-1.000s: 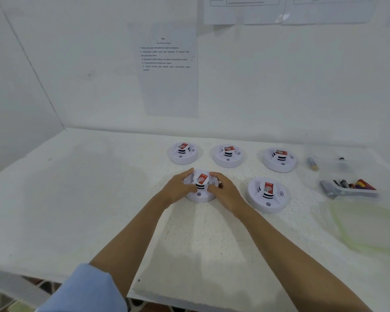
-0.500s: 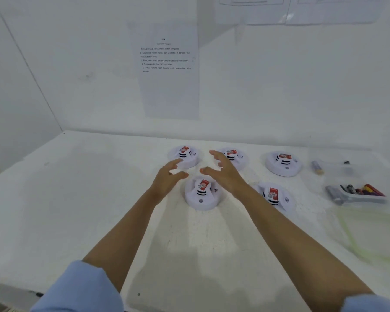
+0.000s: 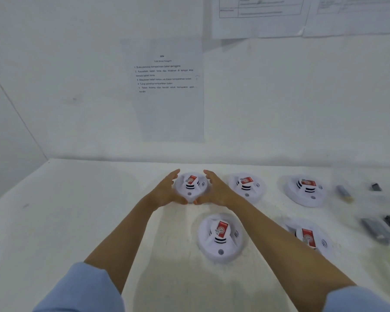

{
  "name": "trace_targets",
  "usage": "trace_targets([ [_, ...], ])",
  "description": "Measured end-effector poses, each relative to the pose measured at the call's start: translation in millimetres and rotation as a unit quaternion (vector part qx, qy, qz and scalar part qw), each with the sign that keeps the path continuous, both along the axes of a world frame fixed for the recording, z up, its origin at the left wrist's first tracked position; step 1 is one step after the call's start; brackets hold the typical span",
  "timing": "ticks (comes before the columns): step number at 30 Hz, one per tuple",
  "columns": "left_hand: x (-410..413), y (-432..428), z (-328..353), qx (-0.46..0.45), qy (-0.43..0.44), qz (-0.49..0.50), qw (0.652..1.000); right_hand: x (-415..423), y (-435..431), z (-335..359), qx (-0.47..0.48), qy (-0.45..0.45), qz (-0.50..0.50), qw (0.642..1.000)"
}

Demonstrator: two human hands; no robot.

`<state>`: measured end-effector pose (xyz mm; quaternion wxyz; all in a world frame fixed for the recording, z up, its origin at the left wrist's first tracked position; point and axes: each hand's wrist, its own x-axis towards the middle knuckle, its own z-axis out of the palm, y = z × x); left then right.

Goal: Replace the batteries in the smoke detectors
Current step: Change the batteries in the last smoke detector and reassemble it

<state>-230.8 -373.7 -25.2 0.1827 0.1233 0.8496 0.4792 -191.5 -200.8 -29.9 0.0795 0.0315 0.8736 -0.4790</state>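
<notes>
I'm worrying first about a slip: the smoke detector (image 3: 190, 186) I'm working on is sitting at the left end of the back row on the white table (image 3: 54, 221). Its smooth domed shell is offering little to hold, so a loose squeeze could be sending it skidding toward the wall (image 3: 77, 64) or into the middle detector (image 3: 245, 186) just beside my right hand (image 3: 215, 190). My right forearm (image 3: 279, 235) is also hanging over the front-right detector (image 3: 309, 239), and a dropped elbow could be knocking that one toward the battery tray (image 3: 379, 229). The front-centre detector (image 3: 220, 238) is lying between my forearms, apart from both. The left hand (image 3: 166, 191) and the right are flanking the shell like brackets, palms facing each other. The fingers (image 3: 175, 174) are lying straight and together, pointing toward the wall, tips standing off the rim. The thumbs are tucking in at its near edge, nearly meeting. Whether they're pressing on it yet, I'm not managing to tell.
</notes>
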Motion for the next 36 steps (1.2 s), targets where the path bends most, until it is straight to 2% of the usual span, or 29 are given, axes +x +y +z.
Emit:
trace_targets([
  [5, -11, 4, -5, -0.022, 0.011, -0.06, 0.998, -15, -4, -9, 0.039, 0.002, 0.018, 0.999],
  [10, -11, 6, -4, -0.004, 0.033, -0.049, 0.998, -20, -1, -13, 0.047, 0.026, 0.002, 0.999],
  [18, -4, 30, 39, 0.049, 0.086, -0.061, 0.993, -11, 24, 27, -0.033, 0.083, -0.032, 0.995],
  [25, 25, 103, 73, 0.099, 0.128, -0.098, 0.982, 29, 94, 72, -0.068, 0.133, -0.041, 0.988],
  [31, 56, 190, 79, 0.043, 0.136, -0.115, 0.983, 74, 179, 88, -0.113, 0.149, -0.028, 0.982],
  [36, 88, 267, 79, 0.031, 0.133, -0.134, 0.982, 110, 252, 99, -0.139, 0.116, 0.014, 0.983],
])
